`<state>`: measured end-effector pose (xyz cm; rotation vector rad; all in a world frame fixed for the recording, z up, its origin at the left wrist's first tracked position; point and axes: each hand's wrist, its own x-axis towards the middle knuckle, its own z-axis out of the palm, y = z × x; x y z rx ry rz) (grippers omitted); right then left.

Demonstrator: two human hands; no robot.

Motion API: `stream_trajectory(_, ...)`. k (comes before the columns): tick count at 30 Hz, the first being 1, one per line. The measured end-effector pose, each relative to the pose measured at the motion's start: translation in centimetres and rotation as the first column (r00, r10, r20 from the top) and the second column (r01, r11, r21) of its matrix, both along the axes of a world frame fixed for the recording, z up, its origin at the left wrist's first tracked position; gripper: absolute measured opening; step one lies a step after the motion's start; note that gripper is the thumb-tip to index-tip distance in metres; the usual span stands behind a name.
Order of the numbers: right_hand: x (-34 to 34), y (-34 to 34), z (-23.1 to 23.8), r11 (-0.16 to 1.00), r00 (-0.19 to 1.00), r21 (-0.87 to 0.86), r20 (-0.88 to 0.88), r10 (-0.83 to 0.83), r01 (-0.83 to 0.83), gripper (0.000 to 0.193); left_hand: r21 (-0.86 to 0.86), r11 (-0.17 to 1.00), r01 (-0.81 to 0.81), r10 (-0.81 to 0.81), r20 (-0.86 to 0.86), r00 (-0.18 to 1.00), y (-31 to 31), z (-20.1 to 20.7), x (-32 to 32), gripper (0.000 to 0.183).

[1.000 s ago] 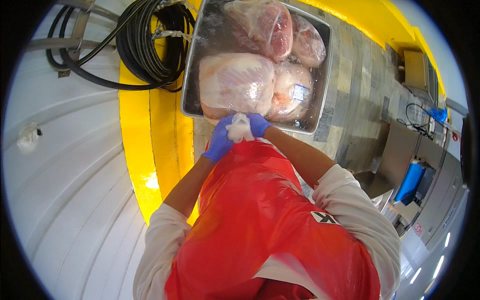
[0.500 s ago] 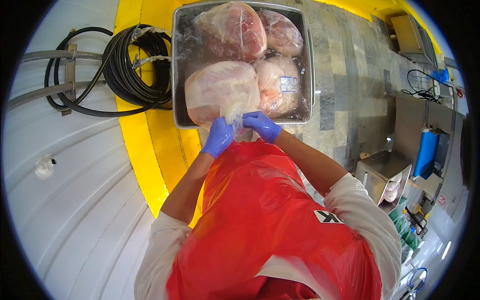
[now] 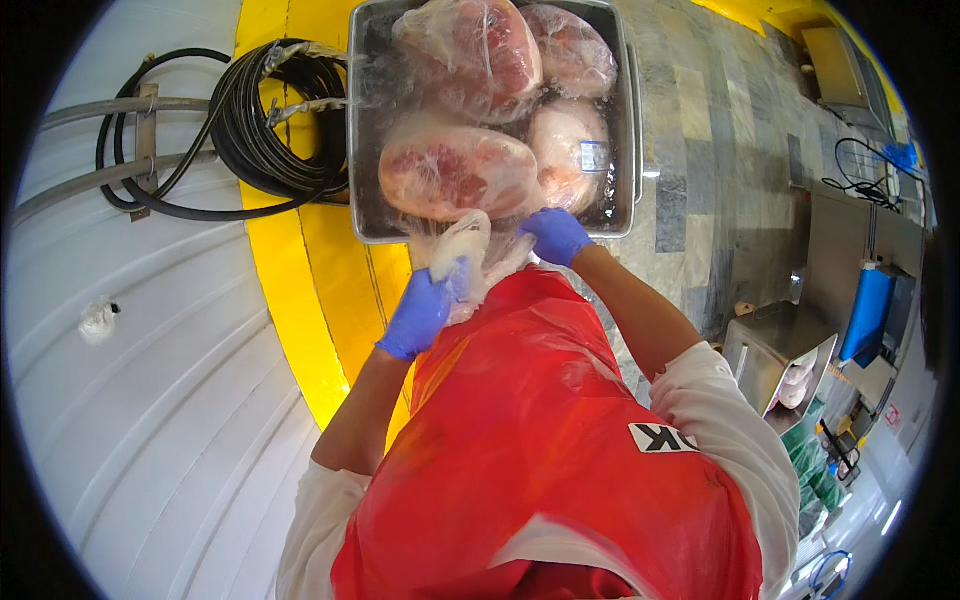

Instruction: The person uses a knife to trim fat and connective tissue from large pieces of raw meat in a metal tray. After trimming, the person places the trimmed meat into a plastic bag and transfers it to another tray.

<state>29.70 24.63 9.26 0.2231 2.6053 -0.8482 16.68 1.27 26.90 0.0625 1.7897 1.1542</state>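
A metal tub (image 3: 640,130) holds several big cuts of raw meat in clear plastic. The near left meat cut (image 3: 455,172) shows a red, marbled face, and its pale, narrow shank end (image 3: 463,245) sticks out over the tub's near rim. My left hand (image 3: 428,308), in a blue-violet glove, is closed around this end and the bunched plastic. To its right, my right hand (image 3: 557,236), gloved alike, pinches the loose clear plastic bag (image 3: 508,258) at the near rim. Its fingertips are partly hidden by the plastic.
Left of the tub, a coiled black hose (image 3: 285,130) hangs by metal pipes (image 3: 125,105) on the white wall. A yellow strip (image 3: 300,290) runs beside the tub. On the right, a steel bin (image 3: 775,350) with pale pieces stands on the tiled floor (image 3: 685,200).
The near left cut has turned from its pale side to its red, marbled face. My hands have moved apart, the left down and leftward, the right slightly rightward.
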Motion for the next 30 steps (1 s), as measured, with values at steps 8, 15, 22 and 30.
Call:
stream_trajectory(8,1.5,-1.2,5.4,0.998,0.99,-0.055,-0.135,-0.044,0.036,0.029,-0.322,0.863,0.391,-0.504,-0.487,0.713,-2.0,-7.2,-1.3,0.051)
stream_trajectory(15,1.4,-6.1,11.7,0.955,0.99,-0.292,-0.136,0.02,-0.059,0.025,-0.271,0.816,0.511,-0.555,-0.615,0.56,3.6,-13.0,-0.6,0.034)
stream_trajectory(22,0.6,-3.9,12.3,0.951,0.955,-0.309,-0.272,-0.118,0.029,0.023,-0.154,0.732,0.664,-0.607,-0.59,0.532,-0.6,-16.1,-1.0,0.028)
stream_trajectory(30,-5.1,0.1,4.0,0.987,0.969,-0.121,-0.214,-0.126,0.102,0.05,-0.15,0.816,0.558,-0.543,-0.529,0.652,-7.8,-14.9,-0.3,0.035)
